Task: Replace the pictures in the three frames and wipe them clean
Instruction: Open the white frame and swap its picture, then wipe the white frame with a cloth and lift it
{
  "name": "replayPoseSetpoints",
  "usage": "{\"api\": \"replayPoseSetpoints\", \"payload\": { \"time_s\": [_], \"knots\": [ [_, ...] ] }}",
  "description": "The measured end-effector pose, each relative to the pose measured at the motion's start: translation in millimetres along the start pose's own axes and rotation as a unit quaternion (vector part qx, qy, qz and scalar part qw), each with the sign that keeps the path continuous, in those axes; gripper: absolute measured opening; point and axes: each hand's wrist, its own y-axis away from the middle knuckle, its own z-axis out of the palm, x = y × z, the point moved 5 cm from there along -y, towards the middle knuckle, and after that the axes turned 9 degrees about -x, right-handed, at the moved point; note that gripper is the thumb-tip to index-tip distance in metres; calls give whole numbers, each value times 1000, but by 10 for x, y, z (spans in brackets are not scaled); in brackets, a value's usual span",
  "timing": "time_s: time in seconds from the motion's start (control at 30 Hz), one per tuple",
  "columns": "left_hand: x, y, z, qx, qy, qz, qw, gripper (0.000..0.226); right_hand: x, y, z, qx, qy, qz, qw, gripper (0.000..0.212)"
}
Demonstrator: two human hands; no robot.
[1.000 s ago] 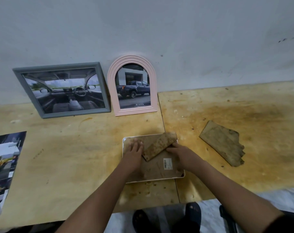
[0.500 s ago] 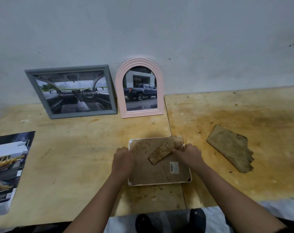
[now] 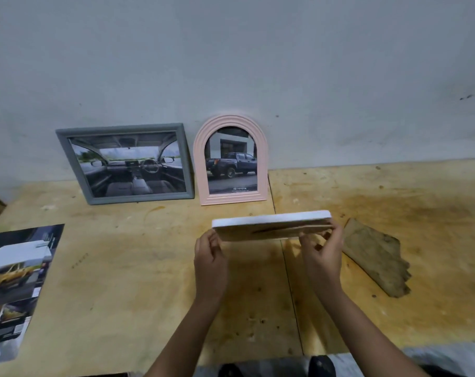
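Both hands are holding the white frame (image 3: 271,219) off the table (image 3: 122,268), edge-on to the camera; the left hand (image 3: 210,263) is pinching its left end with curled fingers, and the right hand (image 3: 322,257) is gripping its right end, fingers half closed around the brown backing; its front is turning away, so I cannot tell what picture it is carrying. The grey frame (image 3: 125,163) and the pink frame (image 3: 231,159) are leaning against the wall (image 3: 231,63), each showing a car picture, so two look finished, judging by that; the third seems mid-way, with wiping possibly left; a cloth (image 3: 375,257) is lying just right of the hands; printed sheets (image 3: 13,281) are lying at the table's left edge. "TOYOTA" is reading clearly under the pickup; other print is too small.
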Motion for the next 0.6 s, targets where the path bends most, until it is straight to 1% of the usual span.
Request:
{"api": "replayPoseSetpoints", "payload": {
  "time_s": [0.07, 0.13, 0.2, 0.23, 0.3, 0.33, 0.43, 0.47, 0.53, 0.6],
  "knots": [
    [-88, 32, 63, -50, 61, -9, 997, 30, 7, 40, -30, 2, -61, -12, 998, 64],
    [-205, 86, 116, -103, 103, -30, 989, 34, 86, 86, -70, -9, -100, -20, 995, 60],
    [-320, 143, 138, -138, 91, -37, 986, 38, 214, 137, -136, -21, -96, -19, 995, 52],
    [-392, 178, 146, -151, 86, -35, 984, 39, 307, 171, -175, -28, -83, -12, 996, 51],
    [-566, 224, 156, -169, 145, -59, 973, 37, 507, 246, -256, -49, -35, 9, 998, 58],
    [-649, 251, 167, -172, 190, -79, 963, 36, 599, 280, -295, -62, -9, 21, 998, 57],
    [-832, 292, 188, -147, 221, -124, 956, 35, 835, 334, -411, -124, 68, 35, 989, 51],
    [-888, 303, 212, -132, 246, -148, 949, 35, 875, 334, -457, -149, 99, 26, 984, 51],
    [-976, 330, 258, -93, 282, -185, 937, 34, 896, 295, -585, -183, 171, -15, 968, 57],
    [-1018, 355, 298, -64, 288, -195, 935, 32, 875, 161, -763, -180, 230, -36, 956, 56]
  ]
}}
